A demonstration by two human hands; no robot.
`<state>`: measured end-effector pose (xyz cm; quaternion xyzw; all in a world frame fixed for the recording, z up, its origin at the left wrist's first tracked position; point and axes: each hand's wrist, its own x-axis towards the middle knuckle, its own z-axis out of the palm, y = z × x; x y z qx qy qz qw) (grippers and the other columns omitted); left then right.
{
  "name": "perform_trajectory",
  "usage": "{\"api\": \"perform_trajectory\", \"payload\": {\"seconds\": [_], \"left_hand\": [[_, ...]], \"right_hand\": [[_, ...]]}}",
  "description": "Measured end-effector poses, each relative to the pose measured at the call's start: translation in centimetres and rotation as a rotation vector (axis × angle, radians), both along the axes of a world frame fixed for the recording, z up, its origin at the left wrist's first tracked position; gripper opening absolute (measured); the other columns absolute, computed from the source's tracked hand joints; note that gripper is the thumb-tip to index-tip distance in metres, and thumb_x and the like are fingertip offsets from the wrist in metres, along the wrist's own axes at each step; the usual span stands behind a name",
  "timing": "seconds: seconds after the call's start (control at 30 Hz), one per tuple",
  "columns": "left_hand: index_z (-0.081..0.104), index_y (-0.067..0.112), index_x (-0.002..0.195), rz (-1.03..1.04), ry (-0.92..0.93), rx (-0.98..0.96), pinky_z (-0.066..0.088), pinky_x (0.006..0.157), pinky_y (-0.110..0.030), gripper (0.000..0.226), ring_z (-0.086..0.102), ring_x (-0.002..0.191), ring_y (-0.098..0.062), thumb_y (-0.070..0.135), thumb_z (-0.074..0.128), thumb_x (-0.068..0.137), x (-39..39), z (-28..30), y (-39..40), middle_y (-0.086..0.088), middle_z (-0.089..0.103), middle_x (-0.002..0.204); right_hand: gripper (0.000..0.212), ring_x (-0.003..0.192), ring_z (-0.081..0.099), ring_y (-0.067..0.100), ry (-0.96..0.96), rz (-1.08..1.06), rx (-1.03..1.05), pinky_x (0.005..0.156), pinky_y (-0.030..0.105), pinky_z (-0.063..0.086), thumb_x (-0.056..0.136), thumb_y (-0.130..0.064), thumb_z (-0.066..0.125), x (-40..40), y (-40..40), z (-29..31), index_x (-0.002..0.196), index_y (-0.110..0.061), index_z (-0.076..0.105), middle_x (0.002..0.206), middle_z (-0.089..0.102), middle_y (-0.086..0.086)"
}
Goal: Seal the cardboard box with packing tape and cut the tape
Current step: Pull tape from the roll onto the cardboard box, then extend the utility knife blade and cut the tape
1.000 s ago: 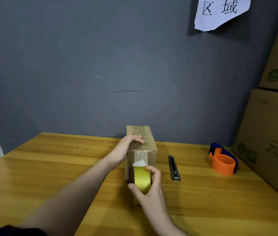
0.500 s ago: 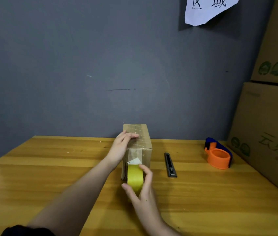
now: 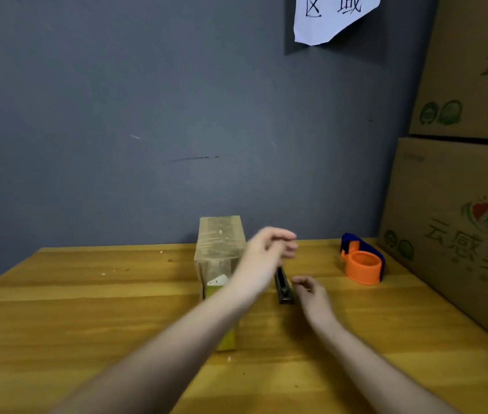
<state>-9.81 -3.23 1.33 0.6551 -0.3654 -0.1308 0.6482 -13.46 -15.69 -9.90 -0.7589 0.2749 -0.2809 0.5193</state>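
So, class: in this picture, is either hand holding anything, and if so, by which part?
Nothing is held. The left hand hangs open above the table beside the cardboard box; the right hand is open next to the black utility knife, not gripping it.

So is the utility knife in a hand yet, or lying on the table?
Lying on the table. The utility knife rests flat beside the cardboard box; the right hand is open next to it.

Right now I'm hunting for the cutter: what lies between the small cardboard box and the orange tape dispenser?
In the head view, the black utility knife lies on the table between box and dispenser, both hands beside it.
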Motion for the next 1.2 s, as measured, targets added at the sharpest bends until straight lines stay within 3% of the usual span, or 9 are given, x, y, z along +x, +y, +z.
{"api": "perform_trajectory", "payload": {"seconds": [0.2,0.3,0.37,0.5,0.6,0.77,0.93,1.07,1.2], "left_hand": [[0.046,0.014,0.13,0.199,0.523,0.236,0.038,0.1,-0.034,0.039,0.049,0.121,-0.027,0.034,0.039,0.097,-1.0,-7.5,-4.6,-0.011,0.051,0.133],[0.05,0.013,0.131,0.204,0.693,0.188,0.038,0.093,-0.034,0.052,0.054,0.112,-0.026,0.048,0.034,0.095,-0.1,-8.5,-5.7,-0.012,0.059,0.124],[0.057,0.01,0.119,0.185,0.771,0.112,0.039,0.087,-0.031,0.048,0.057,0.096,-0.022,0.044,0.033,0.096,-0.3,-7.7,-5.8,-0.01,0.064,0.106],[0.05,0.014,0.125,0.165,0.727,0.15,0.038,0.064,-0.025,0.04,0.052,0.079,-0.013,0.038,0.032,0.099,-1.0,-7.4,-5.0,-0.007,0.057,0.105],[0.046,0.018,0.132,0.135,0.713,0.168,0.038,0.068,-0.027,0.043,0.052,0.083,-0.01,0.04,0.033,0.098,-1.3,-8.3,-4.4,-0.005,0.059,0.117],[0.045,0.015,0.128,0.122,0.581,0.061,0.043,0.066,-0.024,0.031,0.055,0.091,-0.01,0.024,0.039,0.099,-1.7,-9.9,-3.2,0.003,0.059,0.101],[0.061,0.014,0.108,0.108,0.357,-0.021,0.047,0.058,-0.01,0.02,0.059,0.076,-0.008,0.011,0.044,0.097,-1.7,-11.4,-2.4,0.002,0.064,0.097],[0.063,0.012,0.096,0.059,0.322,-0.096,0.046,0.08,-0.035,0.014,0.057,0.079,-0.019,0.012,0.049,0.095,-0.7,-12.2,-1.7,-0.004,0.065,0.086],[0.063,0.011,0.103,0.008,0.397,-0.152,0.049,0.083,-0.037,0.016,0.058,0.091,-0.023,0.009,0.049,0.094,0.0,-12.3,-1.6,-0.013,0.063,0.095]], "right_hand": [[0.04,0.128,0.044,0.03,0.091,0.03,0.365,0.112,0.041,0.032,0.097,-0.016,0.039,1.2,-2.1,1.7,0.135,-0.005,0.042,0.138,0.049,0.014],[0.033,0.124,0.047,0.029,0.116,0.064,0.484,0.105,0.038,0.035,0.099,-0.017,0.035,1.0,-2.5,1.7,0.127,-0.004,0.047,0.121,0.054,0.013],[0.017,0.101,0.056,0.024,0.126,0.11,0.502,0.096,0.037,0.043,0.098,-0.012,0.037,1.1,-2.5,1.5,0.104,-0.008,0.053,0.097,0.057,0.008],[0.012,0.07,0.055,0.018,0.204,0.146,0.362,0.059,0.027,0.046,0.089,-0.01,0.052,1.1,-3.1,1.0,0.084,-0.02,0.046,0.081,0.057,0.007],[0.007,0.059,0.051,0.014,0.246,0.238,0.25,0.045,0.02,0.037,0.09,-0.008,0.056,-0.2,-2.9,1.1,0.089,-0.014,0.057,0.072,0.058,0.006],[0.021,0.076,0.062,0.014,0.04,0.335,0.342,0.064,0.018,0.05,0.092,-0.004,0.052,-2.6,-1.8,-0.3,0.111,-0.001,0.062,0.095,0.068,0.01],[0.022,0.056,0.066,0.019,-0.139,0.473,0.486,0.044,0.023,0.051,0.094,-0.004,0.045,-4.8,0.2,-0.5,0.113,-0.01,0.055,0.082,0.067,0.007],[0.022,0.029,0.043,0.011,-0.081,0.587,0.428,0.031,0.013,0.025,0.097,-0.006,0.038,-4.9,0.3,-0.5,0.118,-0.01,0.042,0.06,0.058,0.004],[0.035,0.04,0.045,0.012,-0.046,0.738,0.517,0.038,0.018,0.03,0.083,-0.017,0.048,-5.3,-0.7,-0.7,0.117,-0.009,0.043,0.069,0.058,0.005]]}}
